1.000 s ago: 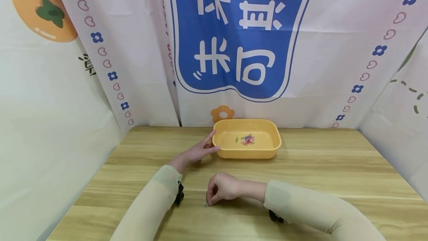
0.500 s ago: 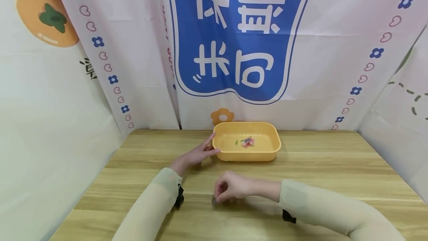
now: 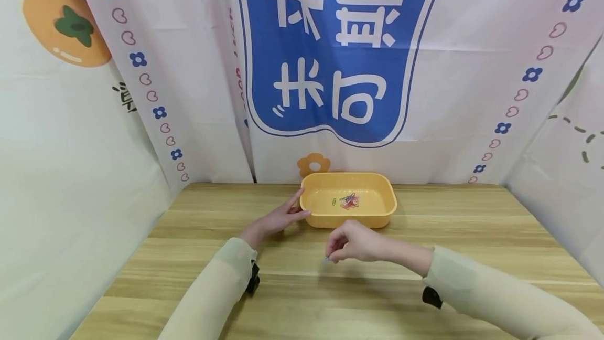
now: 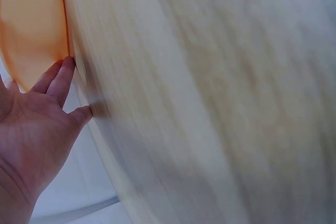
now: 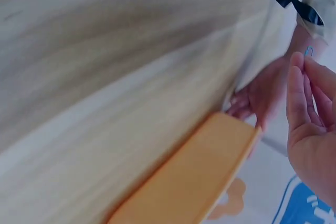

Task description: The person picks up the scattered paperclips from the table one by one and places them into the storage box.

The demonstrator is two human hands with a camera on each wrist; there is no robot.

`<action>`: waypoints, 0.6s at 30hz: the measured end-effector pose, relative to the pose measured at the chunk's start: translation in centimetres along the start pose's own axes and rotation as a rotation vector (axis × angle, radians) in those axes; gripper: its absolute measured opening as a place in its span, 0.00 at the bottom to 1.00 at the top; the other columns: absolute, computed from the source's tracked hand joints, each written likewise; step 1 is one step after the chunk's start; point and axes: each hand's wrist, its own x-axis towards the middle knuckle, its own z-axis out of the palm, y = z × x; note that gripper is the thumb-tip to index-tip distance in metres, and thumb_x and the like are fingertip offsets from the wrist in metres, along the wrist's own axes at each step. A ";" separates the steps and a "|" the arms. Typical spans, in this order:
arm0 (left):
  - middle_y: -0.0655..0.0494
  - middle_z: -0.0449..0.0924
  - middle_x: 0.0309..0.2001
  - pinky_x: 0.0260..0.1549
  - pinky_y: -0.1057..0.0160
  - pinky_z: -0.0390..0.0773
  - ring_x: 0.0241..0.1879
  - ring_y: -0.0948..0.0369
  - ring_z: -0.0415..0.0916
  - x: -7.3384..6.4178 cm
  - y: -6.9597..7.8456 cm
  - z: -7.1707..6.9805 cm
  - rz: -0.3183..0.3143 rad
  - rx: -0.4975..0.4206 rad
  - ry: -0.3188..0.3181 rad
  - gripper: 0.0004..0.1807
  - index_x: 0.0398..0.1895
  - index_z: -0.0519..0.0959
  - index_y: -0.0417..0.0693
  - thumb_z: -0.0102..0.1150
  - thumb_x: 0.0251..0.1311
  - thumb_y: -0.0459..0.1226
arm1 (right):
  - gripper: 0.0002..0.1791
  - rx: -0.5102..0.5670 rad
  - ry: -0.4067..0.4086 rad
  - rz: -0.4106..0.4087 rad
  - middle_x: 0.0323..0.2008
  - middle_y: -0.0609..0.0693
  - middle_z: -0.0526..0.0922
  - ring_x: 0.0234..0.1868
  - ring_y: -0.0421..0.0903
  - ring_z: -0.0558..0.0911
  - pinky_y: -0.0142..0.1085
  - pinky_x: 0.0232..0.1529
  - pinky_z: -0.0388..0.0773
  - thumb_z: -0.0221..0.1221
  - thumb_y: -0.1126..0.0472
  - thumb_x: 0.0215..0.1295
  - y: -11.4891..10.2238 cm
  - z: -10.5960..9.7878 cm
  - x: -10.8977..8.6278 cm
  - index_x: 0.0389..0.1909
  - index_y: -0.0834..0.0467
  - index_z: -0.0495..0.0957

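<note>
A yellow plastic basin (image 3: 373, 221) stands at the back of the wooden table, with a small heap of colourful paper clips (image 3: 350, 201) on its floor and a green paper clip (image 3: 334, 201) beside the heap. My left hand (image 3: 277, 218) touches the basin's left end, its fingers fairly straight and spread at the rim. In front of the basin, my right hand (image 3: 357, 243) is raised above the table. Between thumb and fingertips it pinches a blue paper clip (image 5: 309, 51), whose looped end sticks out past the fingers in the right wrist view.
The wooden tabletop (image 3: 472, 245) extends on both sides of the basin. Printed white cloth (image 3: 453, 135) hangs right behind it, with more cloth at the left and right. Black straps (image 3: 432, 297) are worn at both wrists.
My right hand has lifted from the table and moved right and toward the basin, with the blue paper clip in its fingertips. The left hand stays at the basin.
</note>
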 end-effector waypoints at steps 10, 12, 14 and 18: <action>0.40 0.46 0.75 0.66 0.42 0.54 0.69 0.44 0.56 -0.2 0.1 0.1 0.012 -0.023 0.000 0.44 0.78 0.38 0.67 0.55 0.69 0.47 | 0.02 -0.060 0.060 0.000 0.26 0.46 0.84 0.28 0.37 0.79 0.32 0.31 0.80 0.67 0.66 0.59 -0.2 -3.8 -1.6 0.29 0.60 0.84; 0.39 0.49 0.74 0.66 0.42 0.54 0.69 0.45 0.57 -0.3 0.0 0.2 0.010 -0.012 0.001 0.44 0.78 0.38 0.67 0.55 0.69 0.47 | 0.02 -0.092 0.079 -0.017 0.27 0.44 0.84 0.28 0.38 0.79 0.33 0.31 0.79 0.67 0.66 0.59 -0.2 -4.8 -1.6 0.28 0.58 0.85; 0.38 0.52 0.73 0.66 0.41 0.54 0.68 0.44 0.58 -0.3 0.0 0.2 0.011 0.000 0.001 0.44 0.78 0.38 0.67 0.54 0.70 0.48 | 0.02 -0.124 0.104 -0.031 0.26 0.42 0.83 0.27 0.38 0.78 0.34 0.31 0.79 0.68 0.67 0.58 0.0 -5.7 -1.7 0.28 0.58 0.85; 0.38 0.55 0.72 0.66 0.41 0.53 0.68 0.45 0.58 -0.3 0.1 0.1 0.009 0.012 0.001 0.44 0.78 0.38 0.68 0.54 0.70 0.48 | 0.03 -0.154 0.147 -0.006 0.28 0.42 0.83 0.28 0.40 0.78 0.35 0.32 0.79 0.67 0.68 0.58 0.2 -7.5 -1.6 0.28 0.56 0.85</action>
